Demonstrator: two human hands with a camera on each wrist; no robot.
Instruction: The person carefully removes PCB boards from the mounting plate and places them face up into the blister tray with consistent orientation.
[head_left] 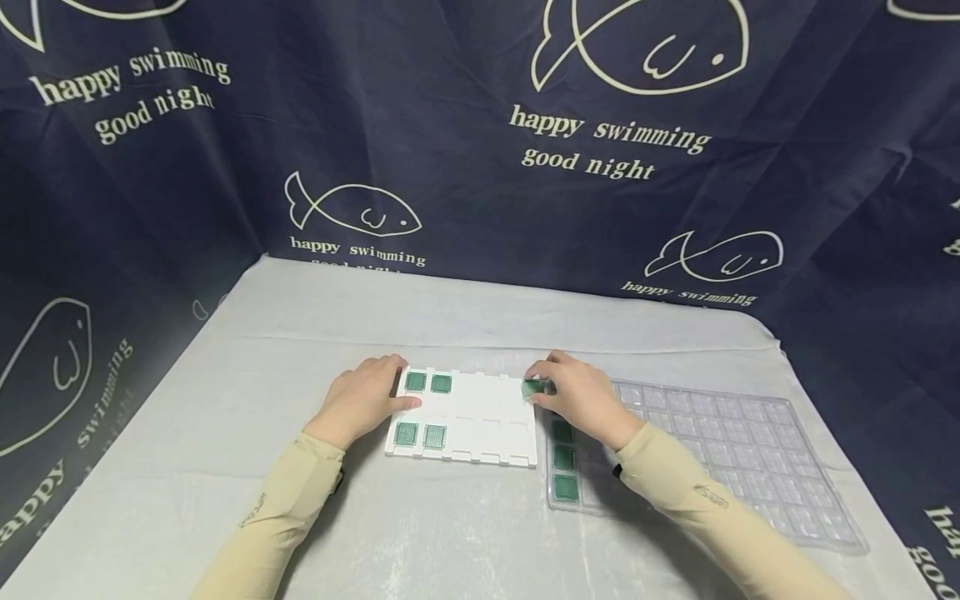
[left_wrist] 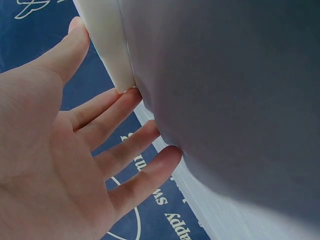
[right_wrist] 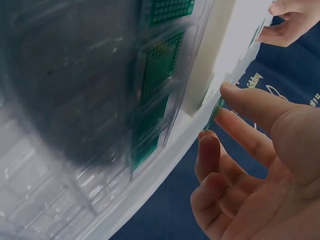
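A white slotted tray (head_left: pixel 480 408) lies on the table with green perforated circuit boards on its left part, two in the far row (head_left: pixel 441 383) and two in the near row (head_left: pixel 435 436). My left hand (head_left: pixel 363 400) holds the tray's left end, thumb over the top and fingertips at the far corner. In the left wrist view, that hand (left_wrist: pixel 85 135) has its fingers fairly straight against the tray's edge (left_wrist: pixel 107 45). My right hand (head_left: pixel 581 396) pinches another green circuit board (head_left: pixel 533 387) by its edges, tilted over the tray's far right corner.
To the right lies a clear plastic compartment tray (head_left: pixel 750 442). Its left column holds several green boards (head_left: pixel 566 487), partly hidden under the right hand. A white cloth (head_left: pixel 450 533) covers the table, and dark blue curtains (head_left: pixel 480 217) with fish prints surround it.
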